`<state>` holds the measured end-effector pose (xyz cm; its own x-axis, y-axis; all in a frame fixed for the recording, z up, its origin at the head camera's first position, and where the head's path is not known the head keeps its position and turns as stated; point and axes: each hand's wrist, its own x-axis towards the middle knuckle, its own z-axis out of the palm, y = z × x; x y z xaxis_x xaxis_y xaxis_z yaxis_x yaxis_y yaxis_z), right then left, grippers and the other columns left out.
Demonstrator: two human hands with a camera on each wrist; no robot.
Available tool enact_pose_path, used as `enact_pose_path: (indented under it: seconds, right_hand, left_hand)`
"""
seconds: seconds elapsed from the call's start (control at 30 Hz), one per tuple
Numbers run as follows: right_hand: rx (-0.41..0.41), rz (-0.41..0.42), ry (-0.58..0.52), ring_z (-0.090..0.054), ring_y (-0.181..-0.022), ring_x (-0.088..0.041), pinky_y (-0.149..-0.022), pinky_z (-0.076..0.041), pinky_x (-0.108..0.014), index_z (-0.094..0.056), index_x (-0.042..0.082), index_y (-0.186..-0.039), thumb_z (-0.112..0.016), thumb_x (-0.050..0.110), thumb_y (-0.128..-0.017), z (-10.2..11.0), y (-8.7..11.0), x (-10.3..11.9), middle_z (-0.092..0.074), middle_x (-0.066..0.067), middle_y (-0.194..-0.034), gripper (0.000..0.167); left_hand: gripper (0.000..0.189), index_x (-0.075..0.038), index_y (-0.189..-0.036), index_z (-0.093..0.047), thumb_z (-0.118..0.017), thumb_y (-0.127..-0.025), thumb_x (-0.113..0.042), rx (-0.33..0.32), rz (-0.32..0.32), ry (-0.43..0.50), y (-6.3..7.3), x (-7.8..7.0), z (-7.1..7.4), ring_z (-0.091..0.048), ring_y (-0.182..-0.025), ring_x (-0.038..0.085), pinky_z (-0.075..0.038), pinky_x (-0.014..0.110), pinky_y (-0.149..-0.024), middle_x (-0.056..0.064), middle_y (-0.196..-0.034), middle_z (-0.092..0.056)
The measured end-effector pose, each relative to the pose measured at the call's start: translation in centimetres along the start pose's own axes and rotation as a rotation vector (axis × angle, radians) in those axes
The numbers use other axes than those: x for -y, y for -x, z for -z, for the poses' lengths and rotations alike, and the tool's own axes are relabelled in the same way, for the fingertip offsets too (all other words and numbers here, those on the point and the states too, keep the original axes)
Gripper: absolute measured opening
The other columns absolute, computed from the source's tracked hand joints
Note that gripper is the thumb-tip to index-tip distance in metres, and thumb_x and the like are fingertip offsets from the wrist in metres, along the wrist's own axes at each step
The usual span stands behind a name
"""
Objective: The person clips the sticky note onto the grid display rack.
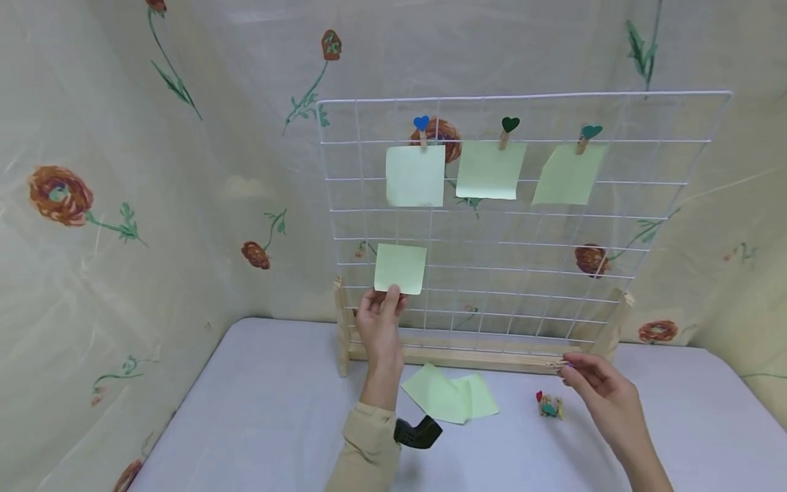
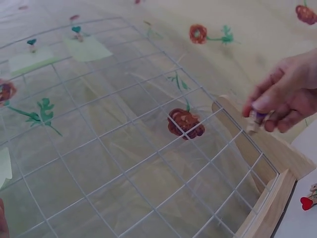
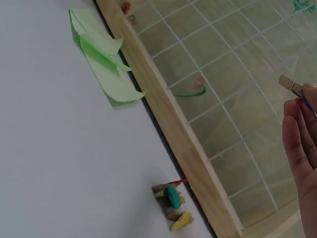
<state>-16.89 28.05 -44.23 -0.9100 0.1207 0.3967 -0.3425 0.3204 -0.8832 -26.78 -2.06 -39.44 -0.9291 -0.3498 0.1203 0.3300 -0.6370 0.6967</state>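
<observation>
My left hand [image 1: 379,324] pinches the lower edge of a green sticky note [image 1: 400,268] and holds it up against the lower left of a white wire grid [image 1: 492,240]. In my right hand [image 1: 605,403], thumb and fingers pinch a small wooden clothespin [image 3: 291,84] with a purple piece on it, near the grid's lower right. Along the grid's upper part hang three green notes [image 1: 415,176], each under a clothespin with a heart: blue [image 1: 421,124], dark green [image 1: 510,125] and teal [image 1: 591,132].
The grid stands in a wooden base [image 1: 473,357] on a white table [image 1: 277,410]. Loose green notes [image 1: 439,395] lie before it. A small pile of heart clothespins [image 1: 549,405] lies left of my right hand. Behind hangs a flowered curtain [image 1: 184,260].
</observation>
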Motion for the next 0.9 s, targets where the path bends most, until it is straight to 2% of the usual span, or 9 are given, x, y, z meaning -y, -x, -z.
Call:
enact_pose_path:
  seconds: [0.17,0.23,0.4,0.57,0.73,0.9]
  right_hand:
    - [-0.001,0.032,0.193,-0.060,-0.092,0.009,-0.076,-0.049,-0.007,-0.057,0.000,-0.119,-0.059,0.011,-0.092,-1.0,-1.8,2.0,-0.062,0.020,-0.102,0.029]
    - [0.008,0.040,0.222,-0.058,-0.094,0.011,-0.078,-0.048,-0.005,-0.057,0.003,-0.119,-0.059,0.015,-0.093,-1.4,-2.4,2.7,-0.060,0.021,-0.103,0.028]
    - [0.037,0.120,0.237,-0.056,-0.097,0.009,-0.082,-0.044,-0.002,-0.057,0.005,-0.118,-0.061,0.014,-0.092,-2.6,-4.1,4.4,-0.058,0.016,-0.107,0.028]
    - [0.041,0.204,0.237,-0.057,-0.094,0.008,-0.081,-0.045,-0.003,-0.060,0.006,-0.115,-0.062,0.008,-0.090,-3.6,-5.6,5.8,-0.060,0.011,-0.105,0.025]
    - [0.041,0.247,0.257,-0.057,-0.091,0.010,-0.078,-0.045,-0.003,-0.062,0.007,-0.113,-0.061,0.008,-0.090,-4.7,-6.7,7.3,-0.063,-0.001,-0.104,0.023]
    - [0.062,0.275,0.255,-0.057,-0.091,0.011,-0.077,-0.046,-0.004,-0.063,0.007,-0.110,-0.061,0.010,-0.091,-5.6,-7.7,8.5,-0.065,-0.005,-0.102,0.019]
  left_hand:
    - [0.024,-0.005,-0.100,-0.057,-0.072,-0.083,-0.014,0.011,0.027,0.009,0.1,0.0,-0.4,-0.063,-0.078,0.011,-0.054,0.020,-0.075,0.003,-0.090,-0.060]
    - [0.024,-0.005,-0.100,-0.057,-0.072,-0.084,-0.014,0.013,0.039,0.013,0.1,0.0,-0.4,-0.063,-0.079,0.011,-0.054,0.020,-0.075,0.003,-0.090,-0.060]
    - [0.024,-0.005,-0.100,-0.057,-0.072,-0.084,-0.014,0.016,0.073,0.031,-0.1,0.1,-0.4,-0.063,-0.080,0.013,-0.055,0.020,-0.076,0.004,-0.091,-0.061]
    - [0.025,-0.005,-0.100,-0.057,-0.072,-0.083,-0.014,0.016,0.094,0.047,-0.1,0.3,-0.4,-0.064,-0.080,0.013,-0.055,0.020,-0.076,0.005,-0.091,-0.063]
    - [0.025,-0.005,-0.100,-0.057,-0.073,-0.082,-0.014,0.023,0.103,0.058,-0.2,0.4,-0.4,-0.064,-0.079,0.013,-0.055,0.020,-0.077,0.005,-0.091,-0.062]
    - [0.022,-0.005,-0.097,-0.056,-0.071,-0.083,-0.014,0.040,0.108,0.063,-0.4,0.2,-0.3,-0.064,-0.079,0.012,-0.055,0.019,-0.077,0.006,-0.091,-0.063]
